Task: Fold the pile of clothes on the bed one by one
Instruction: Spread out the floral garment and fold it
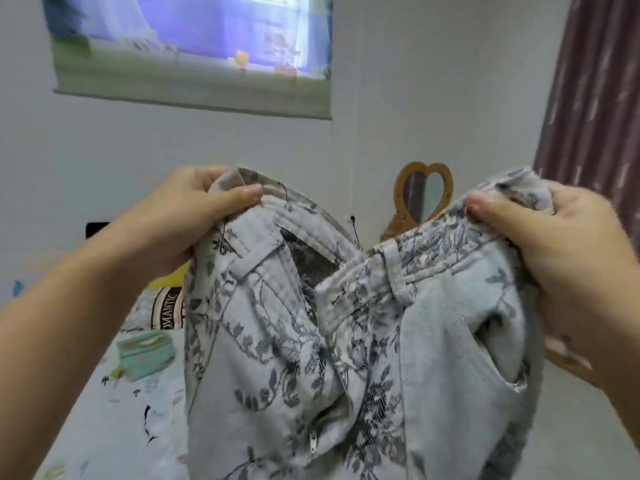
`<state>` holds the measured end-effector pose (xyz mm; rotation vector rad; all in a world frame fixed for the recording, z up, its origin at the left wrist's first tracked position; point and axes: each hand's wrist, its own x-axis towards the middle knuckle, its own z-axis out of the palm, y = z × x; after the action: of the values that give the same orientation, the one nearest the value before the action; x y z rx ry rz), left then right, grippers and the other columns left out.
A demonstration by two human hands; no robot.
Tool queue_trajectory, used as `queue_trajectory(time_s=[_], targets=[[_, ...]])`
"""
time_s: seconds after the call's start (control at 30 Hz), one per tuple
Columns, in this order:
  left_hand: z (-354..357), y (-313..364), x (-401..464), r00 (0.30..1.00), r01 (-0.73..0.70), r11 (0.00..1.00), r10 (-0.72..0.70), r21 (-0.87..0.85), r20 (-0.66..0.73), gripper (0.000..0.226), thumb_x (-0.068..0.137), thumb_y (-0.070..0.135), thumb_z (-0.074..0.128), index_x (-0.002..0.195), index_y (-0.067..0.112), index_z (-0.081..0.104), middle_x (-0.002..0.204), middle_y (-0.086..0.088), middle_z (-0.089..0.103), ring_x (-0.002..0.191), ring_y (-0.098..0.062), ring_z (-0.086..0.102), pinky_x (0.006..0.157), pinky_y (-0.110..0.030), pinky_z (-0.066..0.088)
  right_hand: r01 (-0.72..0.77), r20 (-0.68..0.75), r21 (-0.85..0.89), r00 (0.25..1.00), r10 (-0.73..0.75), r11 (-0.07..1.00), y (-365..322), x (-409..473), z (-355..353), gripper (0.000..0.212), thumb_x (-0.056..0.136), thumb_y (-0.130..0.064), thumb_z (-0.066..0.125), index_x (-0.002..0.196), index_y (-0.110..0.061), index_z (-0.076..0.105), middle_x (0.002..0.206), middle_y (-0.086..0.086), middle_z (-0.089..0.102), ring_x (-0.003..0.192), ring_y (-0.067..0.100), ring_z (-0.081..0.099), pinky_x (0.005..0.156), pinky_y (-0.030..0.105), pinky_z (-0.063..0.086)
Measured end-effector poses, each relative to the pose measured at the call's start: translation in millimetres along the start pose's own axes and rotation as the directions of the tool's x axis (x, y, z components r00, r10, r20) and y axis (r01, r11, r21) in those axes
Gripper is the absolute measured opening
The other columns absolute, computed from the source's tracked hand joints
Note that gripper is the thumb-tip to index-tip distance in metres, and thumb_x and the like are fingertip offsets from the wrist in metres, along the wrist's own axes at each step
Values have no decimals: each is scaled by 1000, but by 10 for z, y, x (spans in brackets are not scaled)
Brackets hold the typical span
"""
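Two hands, left hand (183, 216) and right hand (550, 244), are pinching pale floral-print denim jeans (346, 341) by the waistband above the bed (104, 410); stiff, weighty-looking fabric.

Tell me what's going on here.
A person holds up floral jeans by the waistband, left hand gripping one side, right hand the other. The fly is open and the jeans hang unfolded above the bed. A green pouch lies on the bed.

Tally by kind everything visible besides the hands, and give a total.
Floral jeans: 1
Wall hanging: 1
Heart-shaped mirror: 1
Green pouch: 1
Curtain: 1
Bed: 1
Total: 6
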<state>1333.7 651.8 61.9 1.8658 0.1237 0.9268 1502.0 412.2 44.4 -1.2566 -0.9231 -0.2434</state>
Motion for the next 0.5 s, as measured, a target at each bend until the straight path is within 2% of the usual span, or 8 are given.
queue_trajectory(time_s=[0.1,0.2,0.3,0.43,0.5], targets=[[17,183,115,994,-90,996,88,-29,-62,13,67,29,63,63,22,73,60,3,71,52,-6,66,46,-17,51,52,-62,87,997,-47,995,-187,109,-88,13,77,-16,72,67,-12,65,60,2,69,57,18,67,56,36,59],[99,94,283,987,-128,992,126,-15,-99,24,80,21,62,59,26,73,56,8,68,47,-2,62,46,-14,50,22,-94,113,995,-12,993,-121,153,-231,11,79,-14,70,71,-13,62,59,-2,68,56,14,68,51,27,55],[300,-342,377,998,1,1000,1,21,-66,39,88,17,58,52,28,69,53,7,66,46,-2,60,45,-12,48,-111,-129,91,984,122,990,284,72,-426,13,79,-13,70,66,-12,68,62,2,71,58,16,69,51,29,56],[693,-1171,421,984,175,973,-170,148,-43,15,88,21,60,78,17,71,77,-6,72,69,-18,65,65,-29,50,-322,-195,-11,929,314,947,1037,-193,-734,19,79,-12,70,62,-22,73,66,2,72,60,15,68,56,29,57],[943,-1557,430,974,227,947,-227,228,-23,14,89,26,59,85,17,69,79,-5,73,74,-22,68,68,-34,51,-423,-244,-80,886,394,902,1431,-331,-923,14,79,-14,71,65,-15,71,66,1,72,60,16,68,57,28,55]])
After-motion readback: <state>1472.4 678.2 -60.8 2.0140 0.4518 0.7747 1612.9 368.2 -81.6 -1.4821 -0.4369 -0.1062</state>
